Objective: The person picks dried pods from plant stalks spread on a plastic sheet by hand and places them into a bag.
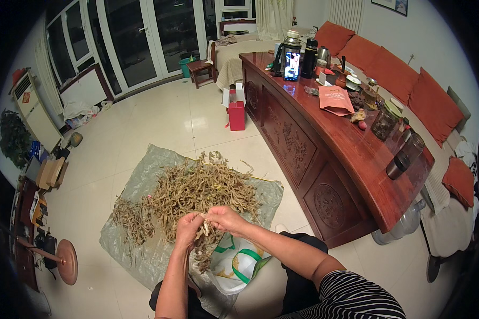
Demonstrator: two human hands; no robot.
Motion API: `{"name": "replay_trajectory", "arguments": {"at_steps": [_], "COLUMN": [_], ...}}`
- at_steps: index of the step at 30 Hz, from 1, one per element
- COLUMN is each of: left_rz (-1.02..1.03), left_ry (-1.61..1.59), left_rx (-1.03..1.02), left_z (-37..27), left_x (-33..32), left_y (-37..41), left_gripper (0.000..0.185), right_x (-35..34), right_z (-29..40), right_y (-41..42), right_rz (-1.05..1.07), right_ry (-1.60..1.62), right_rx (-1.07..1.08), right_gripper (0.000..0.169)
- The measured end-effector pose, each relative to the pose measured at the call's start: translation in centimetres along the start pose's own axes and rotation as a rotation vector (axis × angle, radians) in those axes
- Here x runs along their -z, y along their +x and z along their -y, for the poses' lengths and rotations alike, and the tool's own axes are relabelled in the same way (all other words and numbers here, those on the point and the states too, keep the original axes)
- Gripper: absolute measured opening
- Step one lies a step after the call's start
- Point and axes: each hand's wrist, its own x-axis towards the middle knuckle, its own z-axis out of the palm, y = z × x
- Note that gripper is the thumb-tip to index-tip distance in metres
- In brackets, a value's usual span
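Observation:
My left hand and my right hand meet fingertip to fingertip, pinching a pale dried bean pod between them. Just beyond them spreads a heap of dried, brown bean plants covered in pods. A smaller bunch of the same stalks lies to the left. Below my right forearm a white bag with green handles stands open between my legs. Small yellow beans show inside it, partly hidden by the handles and my arm. My fingers cover part of the pod.
A grey-green plastic sheet lies under the plants on the tiled floor. To the right runs a carved wooden table, bearing jars, flasks and a lit phone. A red box stands beside it, and a round copper-coloured stand is at left.

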Motion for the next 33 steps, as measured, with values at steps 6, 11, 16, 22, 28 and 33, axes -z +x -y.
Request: {"name": "replay_trajectory", "arguments": {"at_steps": [6, 11, 16, 22, 28, 33], "left_rz": [-0.003, 0.015, -0.012, -0.068, -0.131, -0.136], "left_ry": [0.018, 0.145, 0.231, 0.185, 0.151, 0.192], "left_rx": [-0.048, -0.122, -0.129, -0.027, -0.101, -0.078], "left_z": [0.5, 0.3, 0.1, -0.4, 1.2, 0.9], "left_x": [0.4, 0.7, 0.6, 0.0, 0.6, 0.3], "left_y": [0.4, 0.3, 0.3, -0.2, 0.9, 0.8], "left_gripper": [0.011, 0.012, 0.013, 0.007, 0.004, 0.004], "right_x": [-0.2, -0.3, 0.0, 0.1, -0.4, 0.1], "right_z": [-0.4, 0.7, 0.0, -1.3, -1.7, -2.0], "right_y": [0.3, -0.4, -0.1, 0.6, 0.7, 0.7], "right_rz": [0.029, 0.038, 0.035, 0.008, 0.041, 0.056], "right_ry": [-0.035, 0.072, 0.073, -0.005, -0.101, -0.082], "right_rx": [0.018, -0.073, -0.079, -0.082, -0.065, -0.101], "right_gripper": [0.019, 0.018, 0.016, 0.014, 0.012, 0.014]}}
